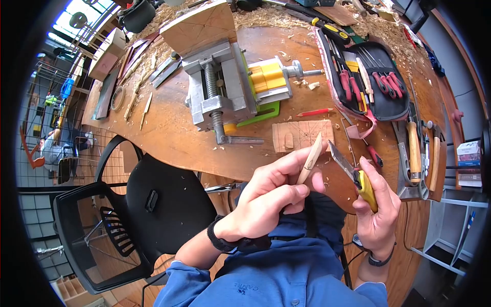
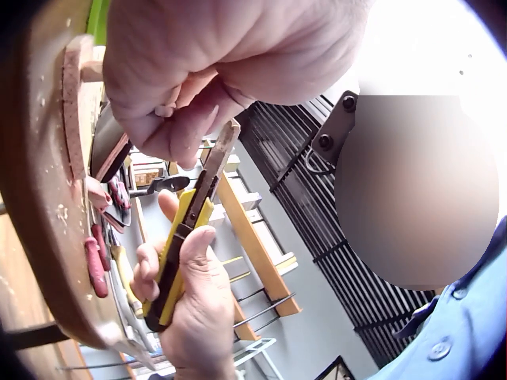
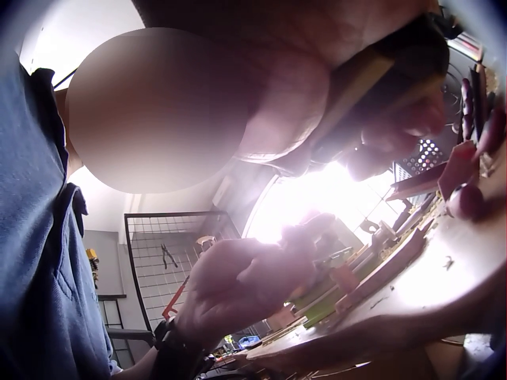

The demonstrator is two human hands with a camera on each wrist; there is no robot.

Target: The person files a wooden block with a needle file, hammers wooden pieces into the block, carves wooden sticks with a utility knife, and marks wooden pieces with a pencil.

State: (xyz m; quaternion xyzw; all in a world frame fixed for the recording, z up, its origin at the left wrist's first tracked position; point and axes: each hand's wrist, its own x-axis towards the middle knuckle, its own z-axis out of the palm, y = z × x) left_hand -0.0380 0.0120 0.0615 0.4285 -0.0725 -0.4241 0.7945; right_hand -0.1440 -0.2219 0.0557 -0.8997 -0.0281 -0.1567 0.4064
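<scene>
My left hand (image 1: 266, 199) pinches a slim, pale wooden stick (image 1: 313, 156) between thumb and fingers, its carved point upward. In my right hand (image 1: 379, 217) is a yellow utility knife (image 1: 367, 193), its blade out and slanting toward the stick with a small gap between them. The left wrist view shows the knife (image 2: 184, 237) gripped along its handle, the blade tip close to the left hand (image 2: 230, 55). Backlight dims the right wrist view, where the left hand (image 3: 238, 281) shows and the stick is hard to make out. Both hands are over my lap, near the table edge.
A metal vise (image 1: 220, 87) stands on the wooden table, with a flat wooden block (image 1: 302, 132) and a red pencil (image 1: 314, 112) nearby. An opened tool case (image 1: 378, 105) lies to the right, beside a wooden-handled tool (image 1: 413, 153). A black chair (image 1: 171, 199) is at left.
</scene>
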